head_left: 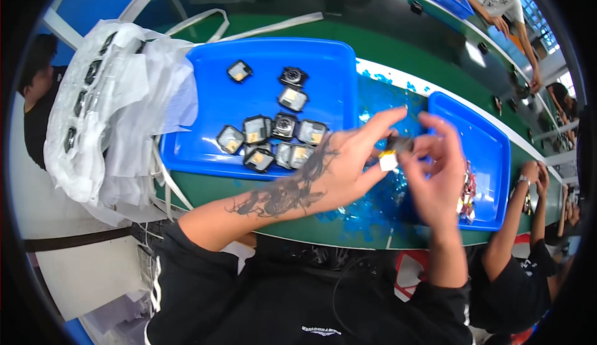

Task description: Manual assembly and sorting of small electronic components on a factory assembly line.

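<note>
Between my two hands is a small dark piece (pixel 403 144) with a white and yellow tab (pixel 388 160). My left hand (pixel 351 161), at the end of a tattooed forearm, grips the tab side with thumb and fingers, its index finger stretched out. My right hand (pixel 438 180) pinches the dark side; its fingers are partly smeared by motion. Behind my left forearm a large blue tray (pixel 217 105) holds several square black watch-like casings (pixel 285 125), most showing a silver back with a yellowish patch. A smaller blue tray (pixel 491 177) beside my right hand holds small red and silvery parts (pixel 467 192).
Small blue scraps (pixel 373 211) litter the green tabletop (pixel 211 186) under my hands. White plastic sheets with dark parts (pixel 118 121) are stacked left of the large tray. White straps (pixel 273 26) lie behind it. Co-workers' arms (pixel 513 214) are close on the right; another person (pixel 491 3) works opposite.
</note>
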Demonstrator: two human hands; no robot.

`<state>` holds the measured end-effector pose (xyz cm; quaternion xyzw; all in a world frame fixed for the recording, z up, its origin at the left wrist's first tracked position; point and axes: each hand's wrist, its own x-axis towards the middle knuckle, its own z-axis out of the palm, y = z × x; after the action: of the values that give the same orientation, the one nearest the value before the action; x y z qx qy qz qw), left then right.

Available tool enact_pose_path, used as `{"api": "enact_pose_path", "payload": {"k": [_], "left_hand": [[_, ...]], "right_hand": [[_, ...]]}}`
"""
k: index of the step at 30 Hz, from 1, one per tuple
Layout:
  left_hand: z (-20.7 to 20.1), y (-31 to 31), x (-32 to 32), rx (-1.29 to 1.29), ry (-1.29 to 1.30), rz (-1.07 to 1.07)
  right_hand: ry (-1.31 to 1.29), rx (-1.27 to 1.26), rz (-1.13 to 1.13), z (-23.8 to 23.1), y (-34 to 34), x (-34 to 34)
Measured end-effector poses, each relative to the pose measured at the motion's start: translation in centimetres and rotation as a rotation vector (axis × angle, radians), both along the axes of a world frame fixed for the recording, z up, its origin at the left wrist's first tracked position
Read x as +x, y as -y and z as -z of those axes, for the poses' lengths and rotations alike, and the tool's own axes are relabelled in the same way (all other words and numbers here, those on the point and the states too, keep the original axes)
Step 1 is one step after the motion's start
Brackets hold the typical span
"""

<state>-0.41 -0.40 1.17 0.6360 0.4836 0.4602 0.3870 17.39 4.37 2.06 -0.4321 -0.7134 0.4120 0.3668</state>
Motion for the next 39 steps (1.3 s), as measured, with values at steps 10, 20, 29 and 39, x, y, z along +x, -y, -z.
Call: {"api": "enact_pose_path", "payload": {"k": [10,20,29,39], "left_hand": [[3.0,-0.7,-6.6,0.211,-1.061,-0.116],[-1.0,-2.5,-4.5,-0.260,0.374,-0.083],[1.0,-2.1,-2.1,-0.419,0.542,-0.012],[1.4,-1.8,-1.4,-0.371,0.416,0.011]], "right_hand": [[0.402,-0.178,0.129,4.4,-23.4,-2.8],[0.723,0.303,-0.148,-3.7,-17.0,6.5],[0.842,0.342,-0.238,0.3,-9.2,9.1],[0.810,0.367,-0.436,-1.5,-10.1,9.3]]}}
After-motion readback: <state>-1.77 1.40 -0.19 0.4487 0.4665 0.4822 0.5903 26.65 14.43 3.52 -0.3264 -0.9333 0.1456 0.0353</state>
